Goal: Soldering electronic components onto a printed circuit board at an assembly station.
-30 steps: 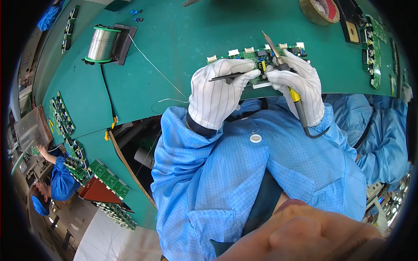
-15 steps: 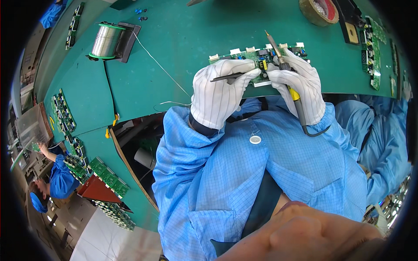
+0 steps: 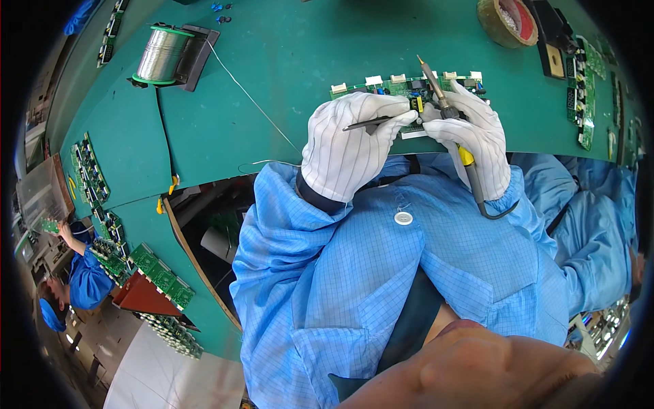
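As left hand (image 3: 347, 143) pinches tweezers (image 3: 365, 125), perhaps, right hand (image 3: 480, 140) soldering iron (image 3: 446, 109), green board (image 3: 400, 88) — crowded

A light-blue coat (image 3: 327, 300), finely checked, fills much of my remote feed; its round button (image 3: 403, 218) is white (I spot loose threads (image 3: 402, 206) just above); the gloves (image 3: 349, 144) are white with thin dark stripes; a dark cuff (image 3: 317, 195) shows below the left one, dark green cloth (image 3: 414, 330) inside the collar.

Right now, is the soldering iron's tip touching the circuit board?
Apart: the head view shows the iron tip past the circuit board, with green mat visible between them.
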Motion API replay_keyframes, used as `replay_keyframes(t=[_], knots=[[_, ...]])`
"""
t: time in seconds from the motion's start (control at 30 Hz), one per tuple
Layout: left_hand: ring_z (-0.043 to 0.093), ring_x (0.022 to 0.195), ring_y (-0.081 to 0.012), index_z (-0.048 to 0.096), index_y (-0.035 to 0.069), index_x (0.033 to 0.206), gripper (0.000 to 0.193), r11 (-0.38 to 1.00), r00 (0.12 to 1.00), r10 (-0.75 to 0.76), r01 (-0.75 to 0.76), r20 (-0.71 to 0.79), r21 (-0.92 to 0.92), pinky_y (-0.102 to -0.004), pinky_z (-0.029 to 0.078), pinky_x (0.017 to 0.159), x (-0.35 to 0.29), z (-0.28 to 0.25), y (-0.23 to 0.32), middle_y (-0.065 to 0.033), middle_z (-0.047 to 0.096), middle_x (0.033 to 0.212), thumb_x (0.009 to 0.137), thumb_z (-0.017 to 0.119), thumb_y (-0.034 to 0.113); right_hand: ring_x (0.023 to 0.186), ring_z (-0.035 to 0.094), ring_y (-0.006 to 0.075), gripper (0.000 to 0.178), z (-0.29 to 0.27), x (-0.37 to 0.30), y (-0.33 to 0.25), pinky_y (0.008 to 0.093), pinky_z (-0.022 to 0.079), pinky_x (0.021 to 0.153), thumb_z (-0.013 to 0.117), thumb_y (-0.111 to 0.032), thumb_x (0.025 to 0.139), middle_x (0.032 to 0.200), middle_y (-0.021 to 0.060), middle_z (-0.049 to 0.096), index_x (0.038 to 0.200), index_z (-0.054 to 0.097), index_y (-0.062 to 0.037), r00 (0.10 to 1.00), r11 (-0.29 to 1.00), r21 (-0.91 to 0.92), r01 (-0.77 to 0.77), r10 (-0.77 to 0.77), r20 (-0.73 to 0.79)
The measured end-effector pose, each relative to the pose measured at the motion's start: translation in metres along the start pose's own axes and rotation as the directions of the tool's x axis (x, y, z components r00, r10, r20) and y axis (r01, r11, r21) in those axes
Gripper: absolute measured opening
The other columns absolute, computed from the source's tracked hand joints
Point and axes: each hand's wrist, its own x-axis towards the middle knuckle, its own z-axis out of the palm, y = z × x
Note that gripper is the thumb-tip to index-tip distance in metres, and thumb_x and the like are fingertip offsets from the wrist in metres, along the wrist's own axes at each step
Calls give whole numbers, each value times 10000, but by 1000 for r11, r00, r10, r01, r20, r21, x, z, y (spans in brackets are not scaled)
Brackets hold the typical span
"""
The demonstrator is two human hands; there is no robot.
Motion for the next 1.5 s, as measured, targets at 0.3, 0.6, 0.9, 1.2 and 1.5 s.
replay_keyframes(t=[0.3,0.6,0.9,1.2,1.5], knots=[[710,711,-188,704,53,955,170,1000,1000,28,-28,6,0,-304,572,670,1,-4,2,-64,739,881,840,804,129,1092,669,340,342,1,-2,9,466,493,993,743,-78,727,1022,125,727,1061,735,-151,999,999,25,47,-47,1],[689,753,-129,674,-26,1001,133,958,976,-211,197,-46,-207,-253,584,669,-11,3,0,-100,708,880,904,736,40,1139,651,355,342,-5,-2,4,497,452,1066,714,-82,768,1068,132,725,1101,727,-162,997,999,-18,33,-32,65],[715,792,-179,704,2,980,156,998,996,-57,54,-69,-43,-295,580,719,-6,4,2,-98,732,903,856,785,51,1179,631,363,374,-19,9,-1,525,397,1129,711,-23,786,1027,124,726,1144,671,-123,976,997,9,77,-77,204],[705,777,-143,642,-38,1053,175,930,963,-263,235,-62,-282,-260,604,691,-17,8,-1,-146,712,922,913,725,28,1081,688,357,314,-11,5,9,514,448,1090,736,-4,768,1031,122,730,1071,670,-50,998,987,160,23,-31,46],[708,796,-163,617,-51,1090,202,934,972,-212,171,-103,-313,-261,607,663,-18,12,-4,-148,702,953,920,707,11,1154,652,368,335,-1,-4,7,541,431,1097,757,-9,739,1076,122,725,1062,694,-76,998,992,109,62,-61,-14]])
